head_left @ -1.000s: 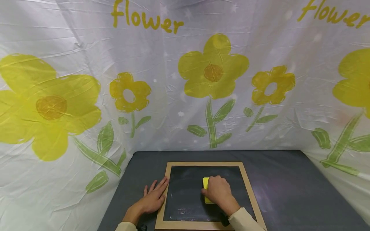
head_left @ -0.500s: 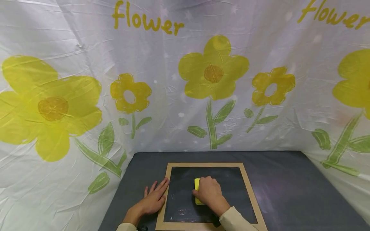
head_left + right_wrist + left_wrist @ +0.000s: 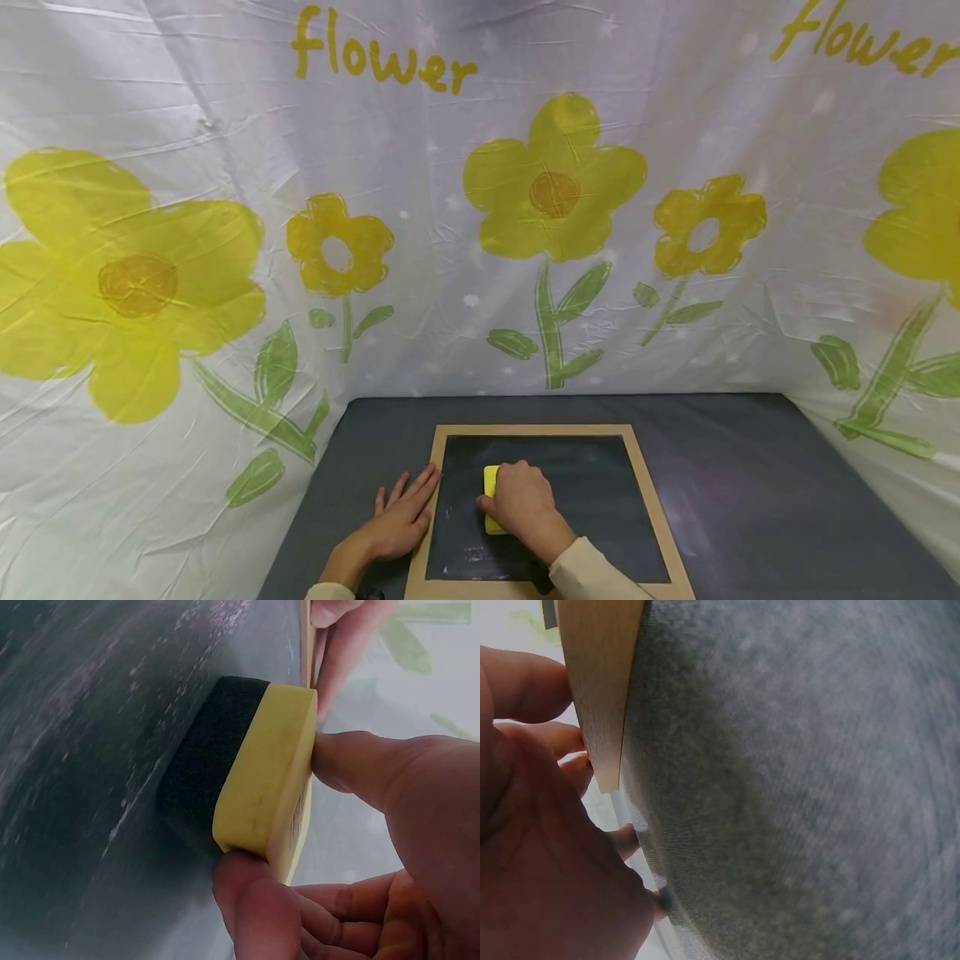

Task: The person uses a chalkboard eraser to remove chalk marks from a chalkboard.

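A small blackboard point(image 3: 585, 500) in a light wooden frame point(image 3: 652, 508) lies on the dark tabletop. My right hand point(image 3: 525, 504) grips a yellow chalkboard eraser point(image 3: 491, 500) over the left half of the board. In the right wrist view the eraser point(image 3: 259, 772) has its black felt side against the board, with thumb and fingers at its yellow back. Pale chalk marks point(image 3: 124, 814) streak the surface there. With fingers spread, my left hand point(image 3: 397, 521) rests at the frame's left side. The left wrist view shows its fingers touching the frame's edge point(image 3: 604, 697).
Dark grey cloth point(image 3: 750, 500) covers the table around the board. Behind and at the sides hangs a white curtain point(image 3: 435, 250) printed with yellow flowers. Faint chalk traces point(image 3: 474, 554) show near the board's lower left corner.
My right hand has slid the eraser leftward across the board, from right of its middle toward the left side. The left hand stays at the frame.
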{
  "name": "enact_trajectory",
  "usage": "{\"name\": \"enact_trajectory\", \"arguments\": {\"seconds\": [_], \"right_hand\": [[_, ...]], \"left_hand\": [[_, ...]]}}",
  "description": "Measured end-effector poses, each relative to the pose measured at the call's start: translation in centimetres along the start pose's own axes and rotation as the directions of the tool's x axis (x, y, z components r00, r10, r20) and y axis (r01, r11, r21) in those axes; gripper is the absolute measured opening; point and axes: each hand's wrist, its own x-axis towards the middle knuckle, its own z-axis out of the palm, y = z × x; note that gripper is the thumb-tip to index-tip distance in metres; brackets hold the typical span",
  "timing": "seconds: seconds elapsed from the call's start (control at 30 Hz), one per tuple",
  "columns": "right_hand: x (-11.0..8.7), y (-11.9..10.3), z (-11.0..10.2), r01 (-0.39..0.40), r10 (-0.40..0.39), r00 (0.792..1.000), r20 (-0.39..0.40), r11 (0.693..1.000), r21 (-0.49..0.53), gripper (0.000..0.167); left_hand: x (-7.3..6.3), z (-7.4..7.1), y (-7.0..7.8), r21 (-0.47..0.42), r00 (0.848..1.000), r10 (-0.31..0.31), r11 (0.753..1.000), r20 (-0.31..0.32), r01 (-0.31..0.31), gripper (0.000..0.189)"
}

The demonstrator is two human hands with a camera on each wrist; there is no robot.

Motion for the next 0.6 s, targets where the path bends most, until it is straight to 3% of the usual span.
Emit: {"name": "enact_trajectory", "arguments": {"seconds": [0.4,0.6], "right_hand": [[0.3,-1.6,0.8,0.014,-0.014,1.000,0.004,1.000,0.017,0.056],[0.6,-2.4,1.2,0.035,-0.035,0.999,-0.015,0.999,0.024,0.058]], "left_hand": [[0.3,0.5,0.0,0.017,0.999,-0.043,0.999,-0.006,0.043,0.065],[0.2,0.0,0.7,0.020,0.997,-0.075,0.997,-0.006,0.075,0.066]]}}
